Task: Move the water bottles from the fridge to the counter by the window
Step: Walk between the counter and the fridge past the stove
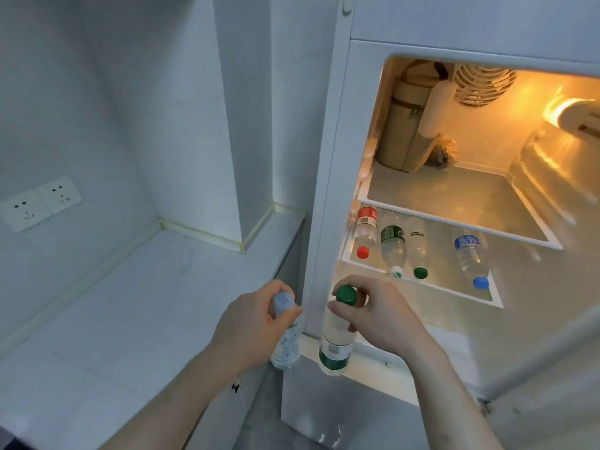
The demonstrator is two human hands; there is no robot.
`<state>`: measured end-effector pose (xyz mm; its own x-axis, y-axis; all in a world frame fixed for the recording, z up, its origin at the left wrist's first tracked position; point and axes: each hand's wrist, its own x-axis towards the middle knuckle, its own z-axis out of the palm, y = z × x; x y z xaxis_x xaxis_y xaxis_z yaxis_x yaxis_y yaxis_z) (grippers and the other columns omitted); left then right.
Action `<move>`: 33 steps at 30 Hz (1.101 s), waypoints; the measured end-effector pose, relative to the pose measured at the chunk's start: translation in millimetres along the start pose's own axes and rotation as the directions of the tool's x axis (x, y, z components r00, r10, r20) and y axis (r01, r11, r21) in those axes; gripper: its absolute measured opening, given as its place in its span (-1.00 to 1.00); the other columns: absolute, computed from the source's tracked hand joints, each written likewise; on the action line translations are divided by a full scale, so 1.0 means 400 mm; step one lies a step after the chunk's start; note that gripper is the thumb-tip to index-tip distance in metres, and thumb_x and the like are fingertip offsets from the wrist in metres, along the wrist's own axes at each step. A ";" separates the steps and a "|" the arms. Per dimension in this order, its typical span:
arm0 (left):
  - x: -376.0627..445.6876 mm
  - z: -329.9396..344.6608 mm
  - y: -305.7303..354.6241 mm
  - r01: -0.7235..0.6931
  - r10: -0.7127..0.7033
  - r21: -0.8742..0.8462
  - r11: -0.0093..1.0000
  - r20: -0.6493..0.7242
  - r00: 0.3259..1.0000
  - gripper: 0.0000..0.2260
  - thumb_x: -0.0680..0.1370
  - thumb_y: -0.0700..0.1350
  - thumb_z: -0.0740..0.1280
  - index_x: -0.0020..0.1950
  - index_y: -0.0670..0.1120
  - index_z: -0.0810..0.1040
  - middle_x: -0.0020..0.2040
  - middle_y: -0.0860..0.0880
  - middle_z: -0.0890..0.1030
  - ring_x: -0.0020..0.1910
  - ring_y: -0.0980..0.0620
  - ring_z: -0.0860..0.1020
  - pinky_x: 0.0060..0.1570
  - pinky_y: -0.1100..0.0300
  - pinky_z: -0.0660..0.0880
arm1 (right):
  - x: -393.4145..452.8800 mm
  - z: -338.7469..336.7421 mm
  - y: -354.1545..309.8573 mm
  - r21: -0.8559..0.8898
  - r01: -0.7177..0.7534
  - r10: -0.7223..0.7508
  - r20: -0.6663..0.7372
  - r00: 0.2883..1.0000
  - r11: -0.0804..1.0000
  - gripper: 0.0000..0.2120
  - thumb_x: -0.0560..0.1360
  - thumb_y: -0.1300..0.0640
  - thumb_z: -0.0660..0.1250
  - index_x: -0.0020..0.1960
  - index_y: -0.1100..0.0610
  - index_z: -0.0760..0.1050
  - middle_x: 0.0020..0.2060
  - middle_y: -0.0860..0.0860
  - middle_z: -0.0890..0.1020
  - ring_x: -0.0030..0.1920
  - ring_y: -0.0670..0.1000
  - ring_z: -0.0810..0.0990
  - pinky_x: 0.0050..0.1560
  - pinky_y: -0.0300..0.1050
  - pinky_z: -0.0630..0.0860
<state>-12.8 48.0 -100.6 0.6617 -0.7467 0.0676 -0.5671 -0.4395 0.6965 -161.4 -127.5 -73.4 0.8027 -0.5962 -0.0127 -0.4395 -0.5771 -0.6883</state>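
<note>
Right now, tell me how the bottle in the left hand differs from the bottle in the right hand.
The left-hand bottle has a pale bluish-white cap and a light printed label; the right-hand bottle has a dark green cap and a green-and-white label. The left-hand bottle looks smaller and crinkled, the right-hand bottle larger and smoother. Both are clear plastic, held near the cap by the left hand and right hand, hanging outside the fridge.

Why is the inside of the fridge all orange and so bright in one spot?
In the head view, a lamp glows warm inside the fridge, and its glare washes out the upper right corner; the counter outside looks cool and bluish; the wide lens bends the straight edges.
</note>
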 end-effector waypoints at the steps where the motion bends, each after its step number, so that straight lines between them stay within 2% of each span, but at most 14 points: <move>1: -0.008 -0.005 -0.007 0.017 -0.017 -0.003 1.000 -0.007 1.000 -0.85 0.56 0.19 0.36 0.01 0.16 0.51 -0.27 0.15 0.60 -0.31 0.21 0.54 -0.31 0.27 0.42 | 0.007 0.007 -0.009 0.002 0.022 -0.022 0.028 0.999 1.000 -0.92 0.51 -0.06 0.48 -0.06 -0.16 0.59 -0.17 -0.10 0.68 -0.33 -0.09 0.71 -0.12 0.01 0.69; 4: -0.033 -0.017 -0.030 0.085 -0.085 -0.006 0.996 -0.033 0.996 -0.85 0.56 0.20 0.36 -0.01 0.16 0.50 -0.30 0.14 0.58 -0.37 0.21 0.50 -0.34 0.27 0.40 | 0.030 0.032 -0.031 -0.012 0.095 -0.093 0.126 0.988 0.995 -0.93 0.52 -0.06 0.48 -0.06 -0.13 0.59 -0.19 -0.06 0.69 -0.33 -0.09 0.71 -0.10 0.03 0.68; 8: -0.079 -0.021 -0.063 0.185 -0.186 -0.014 0.983 -0.071 0.980 -0.86 0.56 0.19 0.36 0.00 0.18 0.50 -0.27 0.12 0.61 -0.34 0.16 0.54 -0.26 0.10 0.53 | 0.069 0.067 -0.050 -0.024 0.193 -0.181 0.246 0.952 0.981 -0.92 0.54 -0.06 0.47 -0.03 -0.17 0.57 -0.18 -0.09 0.68 -0.29 -0.12 0.71 -0.09 -0.04 0.68; 13: -0.149 -0.025 -0.087 0.307 -0.306 -0.020 0.951 -0.188 0.933 -0.91 0.55 0.14 0.35 -0.02 0.18 0.49 -0.35 0.17 0.55 -0.38 0.14 0.47 -0.32 0.18 0.42 | 0.114 0.132 -0.066 -0.012 0.331 -0.302 0.383 0.873 0.944 -0.91 0.50 -0.10 0.46 -0.06 -0.20 0.54 -0.25 -0.14 0.65 -0.23 -0.11 0.66 -0.07 -0.01 0.63; 15: -0.180 -0.020 -0.092 0.367 -0.360 -0.021 0.930 -0.252 0.898 -0.90 0.55 0.14 0.35 -0.02 0.19 0.48 -0.36 0.16 0.53 -0.38 0.13 0.45 -0.31 0.16 0.41 | 0.126 0.154 -0.073 0.016 0.373 -0.341 0.444 0.829 0.928 -0.90 0.50 -0.10 0.45 -0.06 -0.19 0.54 -0.26 -0.15 0.64 -0.22 -0.09 0.66 -0.08 -0.07 0.61; 19: -0.280 -0.011 -0.100 0.470 -0.467 -0.076 0.879 -0.334 0.819 -0.90 0.55 0.12 0.37 -0.03 0.16 0.49 -0.40 0.14 0.51 -0.40 0.11 0.43 -0.31 0.12 0.42 | 0.116 0.213 -0.100 0.083 0.457 -0.427 0.532 0.731 0.886 -0.90 0.48 -0.01 0.46 -0.11 -0.12 0.54 -0.34 -0.19 0.57 -0.25 -0.08 0.63 -0.19 -0.23 0.48; 23: -0.406 -0.013 -0.095 0.556 -0.550 -0.122 0.822 -0.424 0.720 -0.89 0.56 0.13 0.38 -0.02 0.16 0.50 -0.40 0.15 0.53 -0.42 0.13 0.45 -0.35 0.17 0.39 | 0.070 0.273 -0.156 0.124 0.526 -0.475 0.634 0.610 0.842 -0.91 0.47 -0.05 0.47 -0.07 -0.12 0.57 -0.36 -0.17 0.59 -0.29 -0.09 0.64 -0.15 -0.12 0.56; 24: -0.468 -0.024 -0.095 0.588 -0.578 -0.141 0.796 -0.465 0.671 -0.89 0.56 0.14 0.38 -0.02 0.16 0.50 -0.40 0.13 0.54 -0.42 0.13 0.45 -0.34 0.16 0.42 | 0.042 0.303 -0.197 0.141 0.560 -0.495 0.669 0.554 0.817 -0.92 0.48 -0.06 0.47 -0.07 -0.15 0.57 -0.35 -0.17 0.60 -0.29 -0.10 0.66 -0.14 -0.10 0.58; 25: -0.477 -0.021 -0.097 0.591 -0.582 -0.145 0.793 -0.466 0.666 -0.89 0.56 0.14 0.38 -0.02 0.16 0.50 -0.38 0.12 0.54 -0.41 0.12 0.45 -0.33 0.15 0.44 | 0.037 0.306 -0.199 0.133 0.564 -0.491 0.676 0.550 0.815 -0.92 0.48 -0.08 0.46 -0.07 -0.17 0.57 -0.33 -0.17 0.61 -0.28 -0.11 0.66 -0.14 -0.10 0.59; 27: -0.546 -0.032 -0.093 0.624 -0.607 -0.161 0.765 -0.505 0.614 -0.89 0.55 0.13 0.38 -0.03 0.16 0.49 -0.37 0.10 0.55 -0.40 0.11 0.45 -0.31 0.14 0.45 | 0.000 0.340 -0.245 0.164 0.594 -0.517 0.702 0.491 0.787 -0.91 0.48 -0.10 0.46 -0.06 -0.19 0.57 -0.32 -0.14 0.61 -0.28 -0.11 0.67 -0.14 -0.09 0.59; 29: -0.671 -0.047 -0.079 0.666 -0.647 -0.217 0.714 -0.566 0.510 -0.89 0.55 0.13 0.38 -0.03 0.16 0.50 -0.35 0.09 0.57 -0.37 0.09 0.48 -0.30 0.15 0.46 | -0.086 0.396 -0.316 0.215 0.652 -0.561 0.733 0.384 0.727 -0.91 0.47 -0.09 0.47 -0.05 -0.20 0.58 -0.31 -0.11 0.61 -0.27 -0.08 0.68 -0.14 -0.06 0.59; 30: -0.679 -0.049 -0.074 0.669 -0.651 -0.220 0.710 -0.567 0.504 -0.89 0.55 0.13 0.38 -0.03 0.16 0.50 -0.33 0.09 0.58 -0.35 0.09 0.50 -0.29 0.14 0.47 | -0.090 0.405 -0.318 0.220 0.652 -0.565 0.732 0.381 0.726 -0.91 0.48 -0.09 0.47 -0.05 -0.20 0.58 -0.29 -0.09 0.62 -0.26 -0.07 0.69 -0.14 -0.05 0.60; 31: -0.725 -0.052 -0.073 0.690 -0.660 -0.223 0.688 -0.587 0.469 -0.89 0.54 0.13 0.38 -0.03 0.17 0.50 -0.32 0.10 0.59 -0.34 0.09 0.52 -0.28 0.14 0.49 | -0.126 0.422 -0.347 0.243 0.653 -0.569 0.745 0.347 0.717 -0.91 0.48 -0.08 0.47 -0.05 -0.21 0.58 -0.29 -0.10 0.62 -0.27 -0.07 0.69 -0.15 -0.04 0.60; 33: -0.851 -0.064 -0.059 0.702 -0.684 -0.291 0.650 -0.626 0.374 -0.90 0.54 0.13 0.39 -0.03 0.17 0.50 -0.32 0.07 0.60 -0.35 0.08 0.52 -0.27 0.13 0.50 | -0.230 0.470 -0.410 0.304 0.686 -0.604 0.758 0.247 0.662 -0.91 0.48 -0.07 0.48 -0.06 -0.22 0.59 -0.32 -0.14 0.60 -0.28 -0.07 0.70 -0.15 -0.03 0.61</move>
<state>-212.4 325.2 -121.8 0.9424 0.3345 -0.0041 0.2389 -0.6645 0.7081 -87.4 127.2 -95.8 0.7688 0.6245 -0.1376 0.3819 -0.6210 -0.6845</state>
